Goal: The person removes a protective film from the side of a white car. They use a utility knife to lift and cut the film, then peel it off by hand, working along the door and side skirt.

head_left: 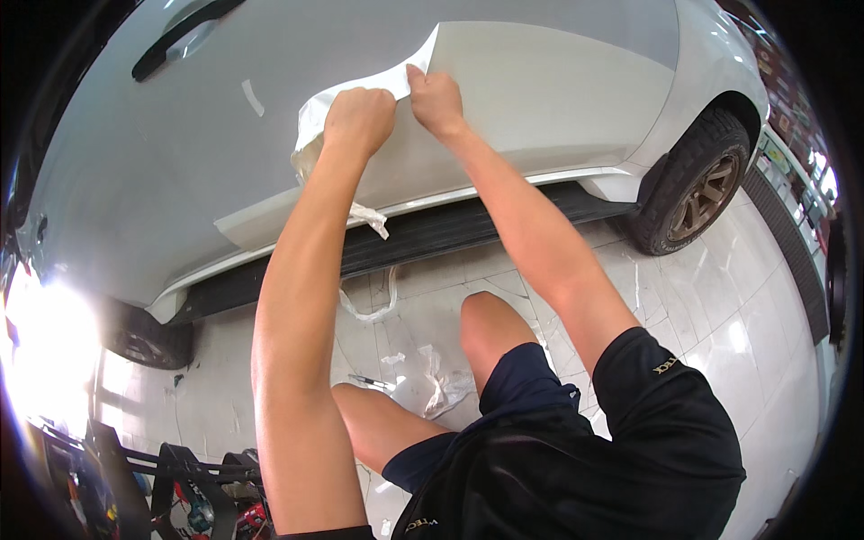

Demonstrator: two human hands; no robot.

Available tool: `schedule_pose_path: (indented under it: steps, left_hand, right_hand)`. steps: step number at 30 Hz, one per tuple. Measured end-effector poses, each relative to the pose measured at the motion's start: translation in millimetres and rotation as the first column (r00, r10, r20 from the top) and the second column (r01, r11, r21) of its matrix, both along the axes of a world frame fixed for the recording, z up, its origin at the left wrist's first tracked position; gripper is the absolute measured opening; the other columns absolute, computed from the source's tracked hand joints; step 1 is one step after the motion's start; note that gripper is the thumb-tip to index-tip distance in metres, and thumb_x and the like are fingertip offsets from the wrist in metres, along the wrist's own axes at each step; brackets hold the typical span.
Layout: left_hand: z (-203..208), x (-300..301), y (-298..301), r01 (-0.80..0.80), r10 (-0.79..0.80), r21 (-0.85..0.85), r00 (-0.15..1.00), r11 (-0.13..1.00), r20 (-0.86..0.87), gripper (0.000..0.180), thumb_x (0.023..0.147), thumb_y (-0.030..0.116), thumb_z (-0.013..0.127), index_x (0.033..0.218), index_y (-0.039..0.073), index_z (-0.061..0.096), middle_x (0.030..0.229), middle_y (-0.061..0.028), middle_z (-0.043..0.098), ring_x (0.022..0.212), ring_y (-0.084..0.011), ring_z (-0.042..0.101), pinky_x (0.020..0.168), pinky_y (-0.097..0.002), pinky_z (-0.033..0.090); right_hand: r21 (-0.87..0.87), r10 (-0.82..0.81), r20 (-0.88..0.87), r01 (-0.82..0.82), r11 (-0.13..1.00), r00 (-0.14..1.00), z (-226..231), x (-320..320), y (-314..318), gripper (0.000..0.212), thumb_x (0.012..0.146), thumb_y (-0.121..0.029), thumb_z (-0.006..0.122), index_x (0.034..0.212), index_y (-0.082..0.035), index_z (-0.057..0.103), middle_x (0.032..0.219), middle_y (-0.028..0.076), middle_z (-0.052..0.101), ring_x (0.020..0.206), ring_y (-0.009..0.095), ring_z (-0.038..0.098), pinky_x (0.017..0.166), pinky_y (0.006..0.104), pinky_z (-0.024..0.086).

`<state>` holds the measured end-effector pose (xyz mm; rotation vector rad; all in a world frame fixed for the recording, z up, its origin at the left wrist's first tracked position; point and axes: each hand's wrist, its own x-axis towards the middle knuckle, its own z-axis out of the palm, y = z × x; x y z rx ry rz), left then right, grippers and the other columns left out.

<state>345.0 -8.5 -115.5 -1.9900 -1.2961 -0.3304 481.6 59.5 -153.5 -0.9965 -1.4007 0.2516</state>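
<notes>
Both fists grip the lifted edge of a thin white film (396, 78) on the side of a car. My left hand (360, 119) is closed on the film with its knuckles up. Just right of it, my right hand (436, 99) pinches the same edge, thumb pointing up. Between and left of the hands the film curls away from the door, its underside bright white. To the right the door panel (549, 99) looks cream-coloured, while the area above and left (270, 54) is grey. A crumpled strip of film (369, 219) hangs below my left forearm.
A black running board (432, 241) runs along the car's lower edge. Wheels stand at right (706, 191) and left (148, 337). A dark door handle (180, 38) is upper left. Film scraps (445, 382) and a slim tool (371, 382) lie on the tiles. Lower left is a tool rack (171, 490).
</notes>
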Motion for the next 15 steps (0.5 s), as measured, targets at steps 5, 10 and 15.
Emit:
schedule_pose_path:
  steps: [5, 10, 15]
  left_hand:
    - [21, 7, -18, 0.021, -0.007, -0.092, 0.99, 0.996, 0.142, 0.031, 0.095, 0.026, 0.06, 0.079, 0.004, 0.074, 0.086, -0.0208, 0.075, 0.082, -0.035, 0.074, 0.072, -0.0443, 0.058]
    - [103, 52, -14, -0.279, 0.389, -0.469, 0.908, 0.838, 0.157, 0.069, 0.093, 0.066, 0.056, 0.091, 0.0, 0.077, 0.092, -0.0198, 0.074, 0.08, -0.0338, 0.072, 0.076, -0.0459, 0.058]
    - [107, 116, 18, -0.298, 0.361, -0.343, 0.923, 0.891, 0.135, 0.068, 0.097, 0.067, 0.049, 0.103, 0.006, 0.078, 0.105, -0.0152, 0.076, 0.102, -0.0341, 0.072, 0.086, -0.047, 0.056]
  right_hand:
    - [0.027, -0.042, -0.04, 0.043, 0.999, 0.998, -12, -5, 11, 0.061, 0.102, -0.042, 0.052, 0.065, 0.005, 0.065, 0.065, 0.028, 0.06, 0.061, 0.045, 0.058, 0.061, 0.0519, 0.044]
    - [0.202, -0.091, 0.062, 0.077, 0.976, 0.994, -13, -9, 5, 0.052, 0.107, -0.029, 0.044, 0.075, 0.003, 0.069, 0.075, 0.028, 0.067, 0.072, 0.048, 0.065, 0.068, 0.0586, 0.048]
    - [-0.105, -0.035, -0.15, 0.019, 0.994, 0.988, -3, -9, -15, 0.054, 0.102, -0.041, 0.05, 0.074, 0.001, 0.07, 0.078, 0.027, 0.069, 0.08, 0.046, 0.067, 0.072, 0.0554, 0.05]
